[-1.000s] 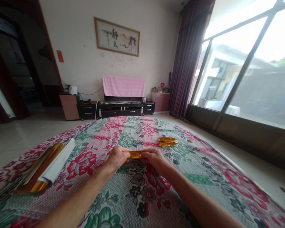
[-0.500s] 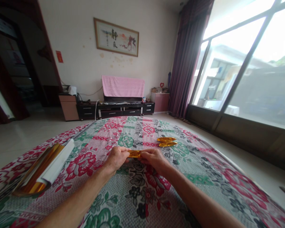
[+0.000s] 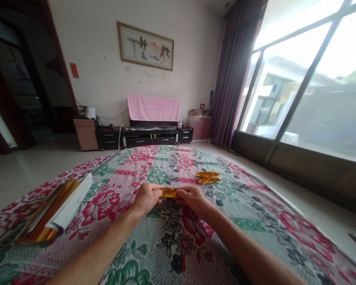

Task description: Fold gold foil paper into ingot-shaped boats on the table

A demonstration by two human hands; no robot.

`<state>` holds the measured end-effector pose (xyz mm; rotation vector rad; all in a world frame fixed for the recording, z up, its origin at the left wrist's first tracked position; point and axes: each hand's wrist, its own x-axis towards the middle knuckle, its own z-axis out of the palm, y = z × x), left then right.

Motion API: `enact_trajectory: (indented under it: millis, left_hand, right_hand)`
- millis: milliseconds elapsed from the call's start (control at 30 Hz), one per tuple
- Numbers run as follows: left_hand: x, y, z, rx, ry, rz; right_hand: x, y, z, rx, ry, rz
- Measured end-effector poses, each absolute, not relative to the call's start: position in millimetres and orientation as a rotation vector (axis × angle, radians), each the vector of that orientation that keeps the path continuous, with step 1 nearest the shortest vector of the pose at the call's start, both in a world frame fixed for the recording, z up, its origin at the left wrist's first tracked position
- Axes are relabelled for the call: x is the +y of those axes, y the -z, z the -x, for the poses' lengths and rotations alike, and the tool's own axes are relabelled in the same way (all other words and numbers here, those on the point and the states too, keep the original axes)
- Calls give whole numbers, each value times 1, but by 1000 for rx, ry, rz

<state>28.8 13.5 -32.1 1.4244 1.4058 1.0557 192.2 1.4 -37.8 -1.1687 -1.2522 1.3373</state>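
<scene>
A small strip of shiny gold paper [image 3: 169, 192] is stretched between my two hands above the flowered cloth. My left hand [image 3: 147, 197] pinches its left end, and my right hand [image 3: 192, 200] pinches the right end. Both sets of fingers are closed and cover the ends of the strip. Beyond my right hand, two folded gold paper pieces with pointed ends lie side by side on the cloth, the farther one [image 3: 208, 174] just behind the nearer one [image 3: 210, 180].
At the left of the round table with its flowered cloth [image 3: 101, 206] lies a stack of gold and white sheets [image 3: 56, 209]. Past the table stand a low black cabinet [image 3: 154, 138] and a screen under a pink cloth [image 3: 154, 107]. Large windows are on the right.
Slightly more of the gold strip's face shows between my fingers. Both hands have stayed almost where they were.
</scene>
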Motion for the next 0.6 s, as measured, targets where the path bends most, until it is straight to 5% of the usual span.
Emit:
enact_trajectory:
  millis: [600]
  left_hand:
    - [11,30,-30,1439,-1052,-1443]
  right_hand:
    - [0,36,-193,-1232,-1343,1138]
